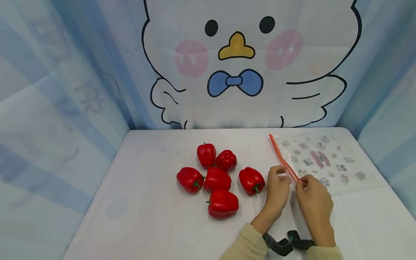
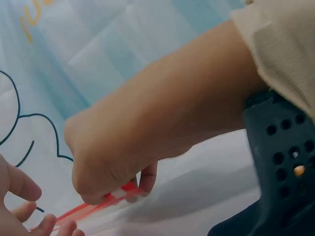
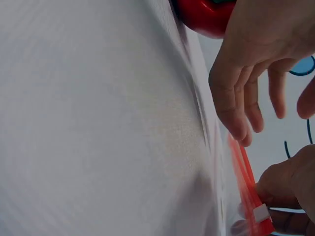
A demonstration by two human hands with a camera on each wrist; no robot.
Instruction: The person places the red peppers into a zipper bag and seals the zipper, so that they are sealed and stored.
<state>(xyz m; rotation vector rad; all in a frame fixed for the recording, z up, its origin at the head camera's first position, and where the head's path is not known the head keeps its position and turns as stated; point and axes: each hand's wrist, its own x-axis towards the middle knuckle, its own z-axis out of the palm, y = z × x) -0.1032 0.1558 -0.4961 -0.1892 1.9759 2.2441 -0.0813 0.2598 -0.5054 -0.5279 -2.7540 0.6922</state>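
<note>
A clear zip bag (image 1: 344, 159) printed with small figures lies flat at the table's right, its red zip strip (image 1: 279, 153) along the left edge. My right hand (image 1: 314, 202) pinches the strip's near end; in the right wrist view a white slider (image 3: 261, 213) sits there by the fingertips. My left hand (image 1: 277, 189) is beside the strip with relaxed, bent fingers. In the right wrist view there is a gap between the left thumb and fingers, with nothing held. Whether its fingertips touch the strip I cannot tell.
Several red bell peppers (image 1: 217, 179) lie grouped at the middle of the white table (image 1: 146, 216); one pepper (image 1: 251, 180) lies just left of my left hand. Behind stands a cloth backdrop (image 1: 237, 112) with a cartoon figure, and cloth hangs at both sides.
</note>
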